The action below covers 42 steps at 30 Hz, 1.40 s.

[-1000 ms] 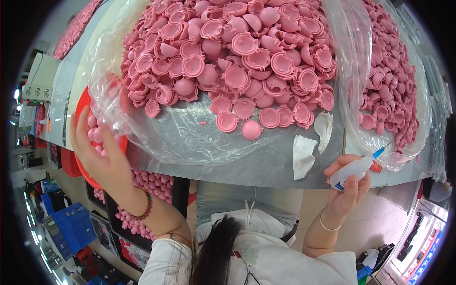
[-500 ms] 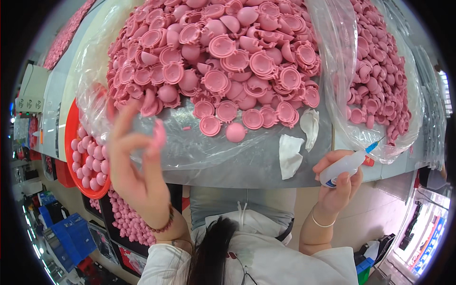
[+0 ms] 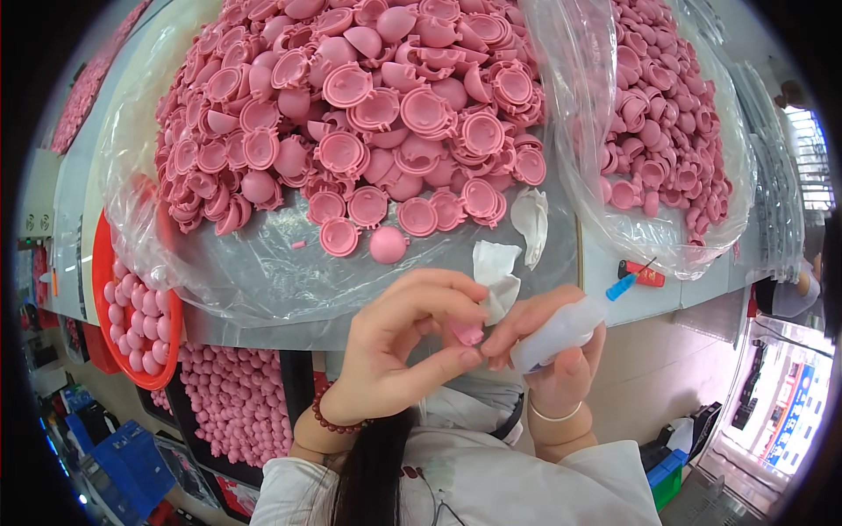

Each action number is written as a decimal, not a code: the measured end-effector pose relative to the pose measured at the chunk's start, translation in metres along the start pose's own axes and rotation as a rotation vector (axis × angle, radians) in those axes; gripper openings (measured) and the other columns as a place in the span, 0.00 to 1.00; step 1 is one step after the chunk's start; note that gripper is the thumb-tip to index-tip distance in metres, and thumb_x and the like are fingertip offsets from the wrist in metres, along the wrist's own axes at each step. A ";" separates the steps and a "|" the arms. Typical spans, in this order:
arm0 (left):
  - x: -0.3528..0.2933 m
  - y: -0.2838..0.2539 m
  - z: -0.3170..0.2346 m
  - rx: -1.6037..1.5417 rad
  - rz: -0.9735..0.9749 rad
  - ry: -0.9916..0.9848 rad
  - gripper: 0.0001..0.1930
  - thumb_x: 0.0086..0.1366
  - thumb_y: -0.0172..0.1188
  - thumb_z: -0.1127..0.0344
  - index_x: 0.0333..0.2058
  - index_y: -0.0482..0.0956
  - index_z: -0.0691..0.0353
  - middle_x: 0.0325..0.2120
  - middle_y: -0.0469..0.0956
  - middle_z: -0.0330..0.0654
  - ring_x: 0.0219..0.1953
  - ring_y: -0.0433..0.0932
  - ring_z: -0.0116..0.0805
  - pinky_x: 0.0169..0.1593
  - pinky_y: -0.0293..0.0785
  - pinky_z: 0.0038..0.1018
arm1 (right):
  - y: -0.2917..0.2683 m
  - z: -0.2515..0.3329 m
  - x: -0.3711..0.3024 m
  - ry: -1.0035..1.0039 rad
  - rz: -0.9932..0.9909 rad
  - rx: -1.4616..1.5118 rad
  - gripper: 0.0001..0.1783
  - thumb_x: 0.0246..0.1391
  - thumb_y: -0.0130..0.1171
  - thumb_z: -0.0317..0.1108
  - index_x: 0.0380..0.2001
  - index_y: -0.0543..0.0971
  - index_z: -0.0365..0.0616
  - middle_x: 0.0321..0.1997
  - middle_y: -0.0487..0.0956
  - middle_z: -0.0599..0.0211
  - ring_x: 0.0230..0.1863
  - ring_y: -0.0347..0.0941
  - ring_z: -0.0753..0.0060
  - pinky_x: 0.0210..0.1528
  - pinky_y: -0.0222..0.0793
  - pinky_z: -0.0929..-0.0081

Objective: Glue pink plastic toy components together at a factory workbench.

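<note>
Pink piece (image 3: 467, 335) x1, pinched in left hand (image 3: 373, 359), fingers curled; bottle (image 3: 561, 335) x1 clamped in right hand (image 3: 566, 386), tipped toward 2 o'clock.

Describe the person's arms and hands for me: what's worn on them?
The left hand is ungloved, with a dark red beaded bracelet at the wrist. The right hand, also ungloved, has a thin, pale, smooth bangle at the wrist. The sleeves are white and short.

Bright, diffuse light leaves glare on the crinkled clear plastic sheet (image 3: 246, 285); the glowing blue-and-white panel (image 3: 792, 416) overexposes. The small, held pink plastic piece (image 3: 467, 334) looks slightly blurred. Straight edges bend peripherally.
</note>
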<state>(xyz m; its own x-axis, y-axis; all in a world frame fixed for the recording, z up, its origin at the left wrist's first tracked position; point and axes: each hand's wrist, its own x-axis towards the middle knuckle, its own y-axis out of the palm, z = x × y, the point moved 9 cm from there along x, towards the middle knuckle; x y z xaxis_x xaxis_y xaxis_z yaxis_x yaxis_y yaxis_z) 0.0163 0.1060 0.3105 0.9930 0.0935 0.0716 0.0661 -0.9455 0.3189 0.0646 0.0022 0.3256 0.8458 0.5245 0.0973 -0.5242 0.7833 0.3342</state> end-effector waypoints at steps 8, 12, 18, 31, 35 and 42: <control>-0.001 -0.007 0.009 -0.193 -0.004 -0.038 0.16 0.44 0.60 0.79 0.33 0.67 0.67 0.32 0.73 0.52 0.27 0.71 0.26 0.34 0.68 0.21 | -0.001 -0.002 -0.001 0.006 0.000 0.010 0.27 0.47 0.48 0.55 0.27 0.65 0.36 0.18 0.72 0.53 0.14 0.66 0.73 0.13 0.61 0.84; 0.003 -0.001 -0.003 -0.075 0.086 0.067 0.17 0.49 0.58 0.74 0.39 0.66 0.70 0.36 0.71 0.55 0.30 0.74 0.31 0.33 0.70 0.21 | -0.004 0.006 0.003 -0.094 -0.046 -0.116 0.29 0.47 0.46 0.56 0.31 0.63 0.35 0.12 0.68 0.63 0.10 0.60 0.79 0.09 0.50 0.87; 0.000 -0.011 0.007 -0.433 -0.116 -0.143 0.20 0.55 0.51 0.71 0.46 0.62 0.72 0.43 0.67 0.55 0.34 0.73 0.31 0.35 0.70 0.21 | -0.022 0.013 0.004 -0.106 -0.201 -0.082 0.30 0.46 0.49 0.51 0.39 0.58 0.34 0.06 0.60 0.74 0.06 0.52 0.84 0.10 0.41 0.88; 0.000 -0.008 0.006 -0.499 0.033 -0.062 0.22 0.55 0.49 0.75 0.49 0.58 0.71 0.46 0.65 0.53 0.43 0.69 0.31 0.43 0.69 0.24 | 0.003 0.055 -0.001 -0.620 -0.021 -0.437 0.34 0.42 0.46 0.63 0.31 0.72 0.37 0.22 0.62 0.71 0.18 0.53 0.79 0.16 0.44 0.83; 0.000 -0.008 0.005 -0.450 0.034 -0.059 0.21 0.55 0.50 0.75 0.48 0.59 0.71 0.46 0.65 0.53 0.43 0.69 0.32 0.43 0.69 0.25 | 0.011 0.062 -0.002 -0.618 -0.028 -0.548 0.29 0.38 0.53 0.59 0.27 0.77 0.40 0.20 0.73 0.71 0.15 0.62 0.75 0.15 0.55 0.82; 0.000 -0.009 0.005 -0.430 0.005 -0.064 0.19 0.56 0.49 0.76 0.47 0.61 0.71 0.45 0.66 0.53 0.44 0.69 0.33 0.42 0.70 0.25 | 0.016 0.059 -0.002 -0.575 -0.029 -0.621 0.26 0.40 0.55 0.56 0.28 0.77 0.41 0.16 0.71 0.75 0.14 0.62 0.78 0.15 0.56 0.83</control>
<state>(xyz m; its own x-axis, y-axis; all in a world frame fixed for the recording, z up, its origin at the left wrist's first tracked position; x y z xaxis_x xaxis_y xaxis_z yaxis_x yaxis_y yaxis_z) 0.0159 0.1125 0.3026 0.9982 0.0570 0.0203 0.0277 -0.7284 0.6846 0.0600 -0.0062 0.3857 0.6904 0.3819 0.6144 -0.3184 0.9230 -0.2159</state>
